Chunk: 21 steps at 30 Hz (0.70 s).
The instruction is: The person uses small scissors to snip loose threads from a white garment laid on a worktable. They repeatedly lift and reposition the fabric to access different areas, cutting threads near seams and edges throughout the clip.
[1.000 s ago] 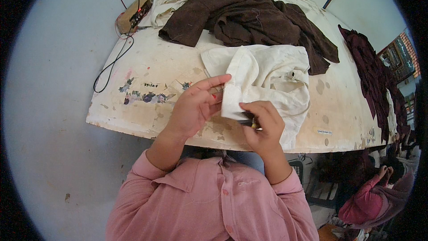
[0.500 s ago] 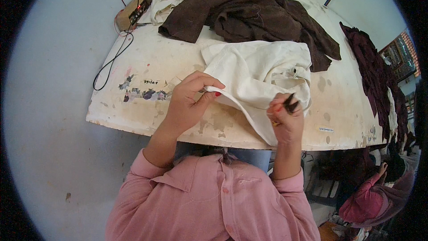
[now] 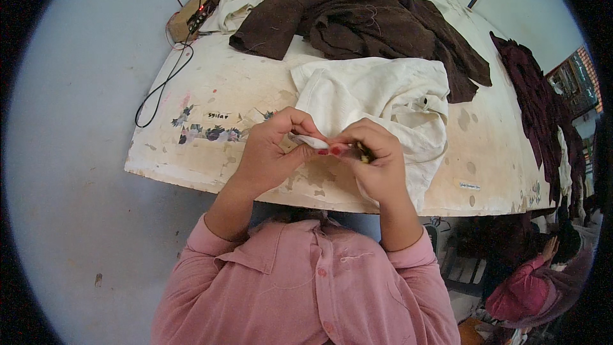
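A white garment [image 3: 383,86] lies bunched on the table in front of me, its near edge lifted toward my fingers. My left hand [image 3: 274,147] is closed, pinching a narrow folded edge of it between thumb and forefinger. Against it, fingertips nearly touching, my right hand [image 3: 377,156] pinches at the same edge. Tucked in the right hand is a small dark and yellowish tool [image 3: 364,152], apparently thread snips, mostly covered by the fingers. What lies between the fingertips is hidden.
Dark brown garments [image 3: 357,13] are heaped beyond the white one. A box with a red light [image 3: 195,16] and a looped black cable [image 3: 156,99] sit at the left corner. Dark maroon cloth [image 3: 530,102] hangs at the right edge. Lower right, another person [image 3: 523,287] sits.
My right hand has swung left from the garment's right side to meet my left hand at the folded edge. The tool's dark points, raised before, are now tucked among the fingers.
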Motion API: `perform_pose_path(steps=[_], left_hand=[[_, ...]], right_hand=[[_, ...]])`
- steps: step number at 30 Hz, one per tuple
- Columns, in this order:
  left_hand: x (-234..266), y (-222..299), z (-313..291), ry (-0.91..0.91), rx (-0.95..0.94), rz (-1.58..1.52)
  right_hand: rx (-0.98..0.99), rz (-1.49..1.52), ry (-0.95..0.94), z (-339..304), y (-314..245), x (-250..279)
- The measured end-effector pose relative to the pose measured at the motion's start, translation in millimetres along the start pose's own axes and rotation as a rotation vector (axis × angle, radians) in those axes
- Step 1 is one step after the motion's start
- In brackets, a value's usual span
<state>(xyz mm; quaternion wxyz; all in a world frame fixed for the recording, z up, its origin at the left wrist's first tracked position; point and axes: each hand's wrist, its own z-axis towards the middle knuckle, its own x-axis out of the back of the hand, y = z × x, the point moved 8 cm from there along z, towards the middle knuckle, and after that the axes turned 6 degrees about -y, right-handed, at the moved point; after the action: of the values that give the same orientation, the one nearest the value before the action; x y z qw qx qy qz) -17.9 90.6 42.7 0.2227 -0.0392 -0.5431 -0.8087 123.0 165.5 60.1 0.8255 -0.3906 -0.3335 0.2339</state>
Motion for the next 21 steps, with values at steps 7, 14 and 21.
perform_pose_path(steps=[7,14,21], left_hand=[[5.9,-20.3,0.5,0.051,0.072,-0.114],[4.5,-27.1,12.4,-0.041,0.165,-0.113],[19.4,-23.8,33.2,0.004,0.111,0.165]], right_hand=[[0.295,0.959,-0.626,-24.2,-16.0,5.2],[-0.291,-0.155,-0.017,-19.4,21.1,13.5],[-0.465,0.304,0.004,-29.6,55.4,23.9]])
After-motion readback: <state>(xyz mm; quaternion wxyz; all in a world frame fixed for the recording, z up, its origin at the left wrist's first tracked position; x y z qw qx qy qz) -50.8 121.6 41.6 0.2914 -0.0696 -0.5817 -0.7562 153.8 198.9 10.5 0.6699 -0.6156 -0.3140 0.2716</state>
